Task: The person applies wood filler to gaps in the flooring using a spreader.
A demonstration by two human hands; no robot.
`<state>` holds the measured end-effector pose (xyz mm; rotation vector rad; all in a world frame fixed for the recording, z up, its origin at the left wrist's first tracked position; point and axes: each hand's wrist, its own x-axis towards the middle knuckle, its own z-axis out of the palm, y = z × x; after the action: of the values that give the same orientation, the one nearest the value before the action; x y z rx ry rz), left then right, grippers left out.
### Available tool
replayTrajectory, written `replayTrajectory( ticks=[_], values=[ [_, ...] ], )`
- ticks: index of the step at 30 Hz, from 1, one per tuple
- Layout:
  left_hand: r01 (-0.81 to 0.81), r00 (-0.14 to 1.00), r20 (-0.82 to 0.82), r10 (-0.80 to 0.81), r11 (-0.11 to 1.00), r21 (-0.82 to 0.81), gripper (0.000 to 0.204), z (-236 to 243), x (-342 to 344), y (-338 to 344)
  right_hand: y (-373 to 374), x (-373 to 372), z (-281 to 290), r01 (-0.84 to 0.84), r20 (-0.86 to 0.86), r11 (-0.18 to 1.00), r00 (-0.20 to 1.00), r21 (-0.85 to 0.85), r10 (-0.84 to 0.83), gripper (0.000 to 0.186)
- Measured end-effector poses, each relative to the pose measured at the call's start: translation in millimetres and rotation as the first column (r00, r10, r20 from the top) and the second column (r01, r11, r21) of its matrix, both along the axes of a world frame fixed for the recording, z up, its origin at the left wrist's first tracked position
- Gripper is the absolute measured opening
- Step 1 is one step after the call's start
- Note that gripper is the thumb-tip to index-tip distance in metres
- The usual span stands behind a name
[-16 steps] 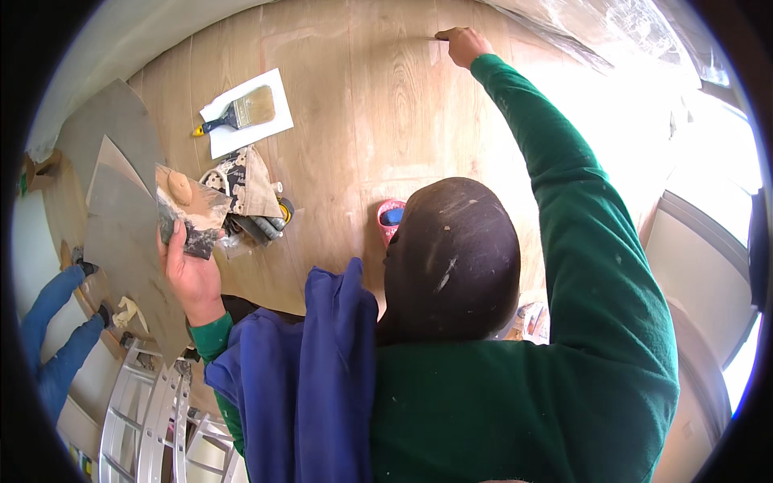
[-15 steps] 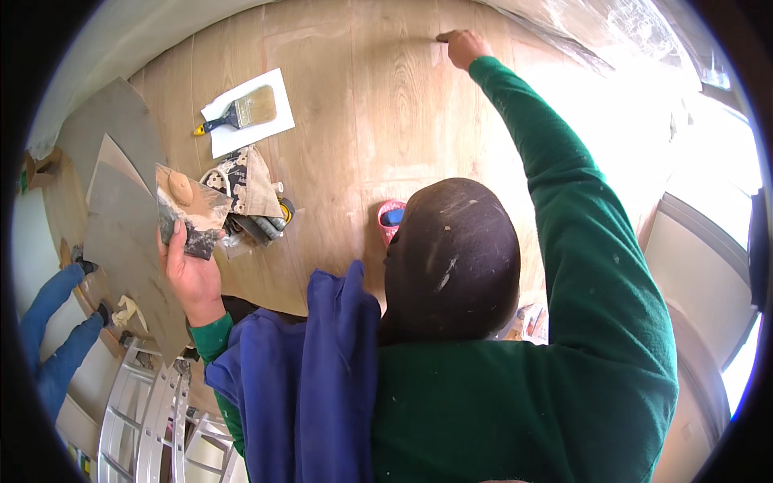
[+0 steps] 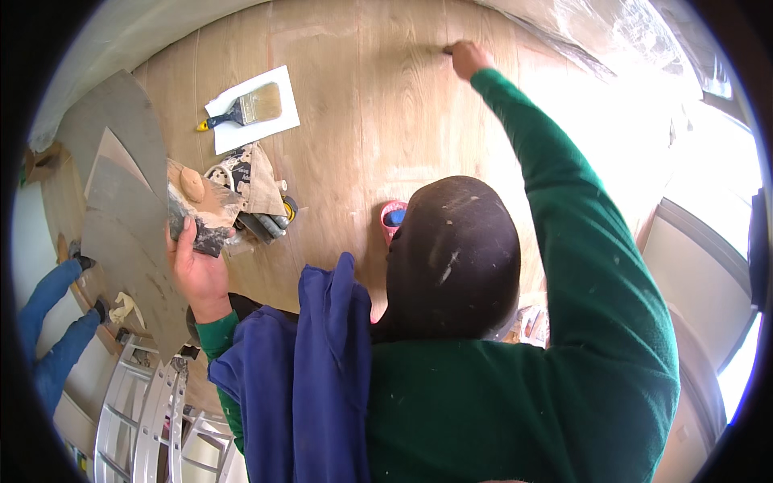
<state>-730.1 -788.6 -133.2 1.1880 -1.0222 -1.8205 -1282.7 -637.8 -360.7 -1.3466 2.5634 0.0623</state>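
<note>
Your left hand (image 3: 200, 274) holds the board (image 3: 208, 211) with its beige lump (image 3: 192, 183); well ahead and rightward, your right hand (image 3: 471, 61) pinches a dark tool (image 3: 448, 50), pointing left, at the floor (image 3: 386, 121).

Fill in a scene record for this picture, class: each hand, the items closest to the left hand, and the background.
Left hand: holds a flat, dark-smeared board bearing a rounded tan lump
Right hand: extended over the wood-grained plank floor, gripping a small dark object, kind unclear
Beyond left hand: wide paintbrush on a white rectangular sheet
Background: silver metal ladder; another person's blue-trousered legs
</note>
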Motion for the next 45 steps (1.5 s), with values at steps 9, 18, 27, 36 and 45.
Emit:
replayTrajectory(
  ticks=[9,18,27,36,45],
  values=[
    [0.051,0.984,-0.17,-0.044,0.998,0.035,0.026,-1,-24,4,83,103,30,-0.024,0.16,0.997,0.987,0.071,0.012,0.035],
    [0.07,0.932,-0.36,0.041,0.954,0.291,0.034,-25,-70,23,-26,190,207,-0.022,0.506,0.681,0.652,-0.732,0.565,0.053],
    [-0.1,0.858,-0.499,0.122,0.992,0.071,0.027,37,-61,-39,-151,271,283,-0.583,-0.031,0.292,0.48,-0.758,0.877,0.074],
    [-0.351,0.702,-0.633,0.326,0.932,0.091,0.02,30,50,-63,-269,212,153,0.173,0.915,0.967,0.39,-0.187,0.108,0.039],
    [-0.425,0.78,-0.479,0.403,0.903,0.069,0.022,22,99,-41,-262,226,28,0.53,0.976,0.821,-0.089,0.215,-0.198,0.03]
  ],
)
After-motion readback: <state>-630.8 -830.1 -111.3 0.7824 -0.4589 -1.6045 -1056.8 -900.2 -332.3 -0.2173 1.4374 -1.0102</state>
